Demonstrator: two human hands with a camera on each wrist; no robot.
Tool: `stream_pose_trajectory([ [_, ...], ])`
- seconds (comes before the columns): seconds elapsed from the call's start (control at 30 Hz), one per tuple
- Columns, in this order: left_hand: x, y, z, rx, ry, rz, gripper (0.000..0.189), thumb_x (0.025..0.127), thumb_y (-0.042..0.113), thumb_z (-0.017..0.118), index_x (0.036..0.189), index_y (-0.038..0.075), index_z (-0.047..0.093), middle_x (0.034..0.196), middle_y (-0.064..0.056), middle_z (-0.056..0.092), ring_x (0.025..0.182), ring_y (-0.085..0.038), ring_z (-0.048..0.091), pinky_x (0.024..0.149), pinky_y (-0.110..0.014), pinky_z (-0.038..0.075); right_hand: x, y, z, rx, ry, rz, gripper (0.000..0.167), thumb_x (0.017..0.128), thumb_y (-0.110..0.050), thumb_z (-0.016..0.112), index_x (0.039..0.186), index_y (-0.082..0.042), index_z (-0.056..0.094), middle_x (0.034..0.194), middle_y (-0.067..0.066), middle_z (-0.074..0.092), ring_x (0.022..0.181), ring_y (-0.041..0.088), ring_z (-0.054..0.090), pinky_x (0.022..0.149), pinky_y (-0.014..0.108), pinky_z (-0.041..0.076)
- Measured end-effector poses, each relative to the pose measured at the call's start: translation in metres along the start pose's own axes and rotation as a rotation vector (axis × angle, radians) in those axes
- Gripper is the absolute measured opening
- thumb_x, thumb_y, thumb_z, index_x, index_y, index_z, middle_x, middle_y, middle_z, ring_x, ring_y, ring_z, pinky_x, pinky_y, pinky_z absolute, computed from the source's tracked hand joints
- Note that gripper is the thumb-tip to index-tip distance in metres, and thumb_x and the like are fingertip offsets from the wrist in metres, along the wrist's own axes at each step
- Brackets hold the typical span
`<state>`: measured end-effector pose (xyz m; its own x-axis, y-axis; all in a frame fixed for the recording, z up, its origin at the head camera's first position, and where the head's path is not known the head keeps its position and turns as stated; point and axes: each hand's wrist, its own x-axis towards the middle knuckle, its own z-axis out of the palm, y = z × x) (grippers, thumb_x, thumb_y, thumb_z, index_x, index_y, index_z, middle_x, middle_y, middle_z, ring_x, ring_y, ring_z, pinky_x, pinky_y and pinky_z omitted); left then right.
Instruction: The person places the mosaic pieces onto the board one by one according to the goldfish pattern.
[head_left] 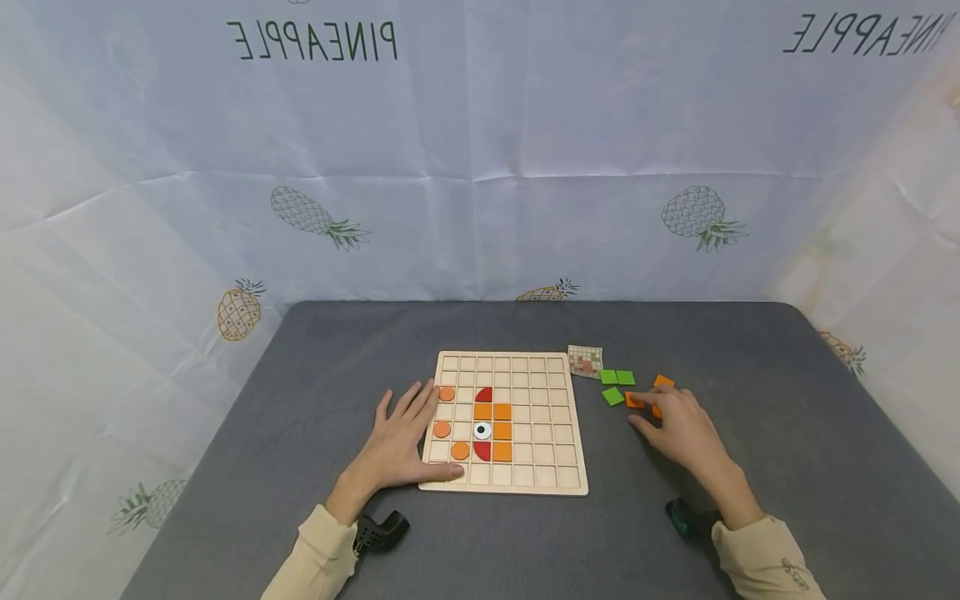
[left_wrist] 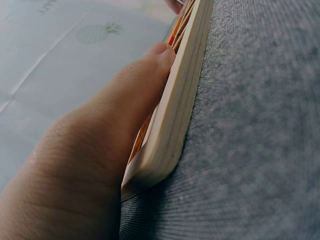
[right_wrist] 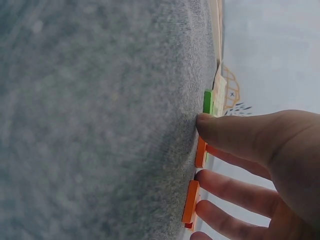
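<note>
My left hand (head_left: pixel 397 442) lies spread on the left edge of a wooden grid board (head_left: pixel 536 479), its thumb along the board's near edge. In the left wrist view the thumb (left_wrist: pixel 142 82) rests on the rim. Set in the grid are several orange square tiles (head_left: pixel 502 451), two red quarter-round pieces (head_left: pixel 483 394), a white eye disc (head_left: pixel 482 431) and three orange discs (head_left: pixel 460 451). My right hand (head_left: pixel 684 429) reaches over loose orange tiles, its index fingertip at one orange tile (head_left: pixel 633 400), thumb apart. Other fingertips touch a second orange tile (right_wrist: pixel 190 202).
Beside the right hand lie three green square tiles (head_left: pixel 612 396) and another orange tile (head_left: pixel 663 381). A small printed pattern card (head_left: pixel 585 361) stands against the board's far right corner. The grey table (head_left: pixel 337 333) meets a pineapple-print cloth (head_left: pixel 480 233) at the back.
</note>
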<state>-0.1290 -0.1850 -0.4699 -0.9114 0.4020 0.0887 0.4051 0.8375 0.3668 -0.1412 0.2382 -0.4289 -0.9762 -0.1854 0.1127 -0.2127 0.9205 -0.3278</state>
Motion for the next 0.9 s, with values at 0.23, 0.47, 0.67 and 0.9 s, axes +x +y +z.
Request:
stream_pose_trajectory([
  [0.23,0.0002,0.0,0.0001,-0.004,0.002,0.002,0.126,0.072,0.086,0.063,0.164,0.01,0.022,0.172,-0.011,0.022,0.159,-0.037,0.02,0.12,-0.073,0.007,0.0025,0.0008,-0.0005,-0.002,-0.005,-0.006,0.038,0.086,-0.013,0.081,0.121,0.0,0.074,0.111,0.022,0.074,0.092,0.04,0.061,0.073,0.051,0.05],
  [0.47,0.0,-0.0005,0.0005,-0.013,-0.006,0.009,0.126,0.073,0.089,0.059,0.164,0.011,0.022,0.172,-0.01,0.021,0.159,-0.037,0.02,0.12,-0.074,0.006,0.0076,0.0029,0.0003,-0.017,-0.02,-0.037,0.038,0.089,-0.01,0.078,0.124,0.003,0.071,0.116,0.024,0.07,0.093,0.038,0.059,0.068,0.046,0.049],
  [0.67,0.0001,0.0,0.0,-0.018,-0.01,0.005,0.127,0.072,0.09,0.059,0.164,0.011,0.022,0.172,-0.01,0.021,0.159,-0.037,0.019,0.12,-0.074,0.006,0.0091,0.0027,0.0011,-0.005,-0.039,-0.033,0.029,0.091,-0.006,0.075,0.119,0.001,0.073,0.117,0.023,0.068,0.11,0.048,0.056,0.082,0.059,0.05],
  [0.9,0.0001,0.0006,-0.0007,-0.007,-0.004,0.0,0.127,0.072,0.088,0.061,0.164,0.01,0.023,0.172,-0.01,0.022,0.159,-0.037,0.02,0.12,-0.074,0.007,0.0083,0.0011,0.0029,0.012,-0.027,-0.012,0.023,0.091,-0.009,0.076,0.111,0.0,0.075,0.112,0.022,0.069,0.12,0.052,0.054,0.094,0.066,0.046],
])
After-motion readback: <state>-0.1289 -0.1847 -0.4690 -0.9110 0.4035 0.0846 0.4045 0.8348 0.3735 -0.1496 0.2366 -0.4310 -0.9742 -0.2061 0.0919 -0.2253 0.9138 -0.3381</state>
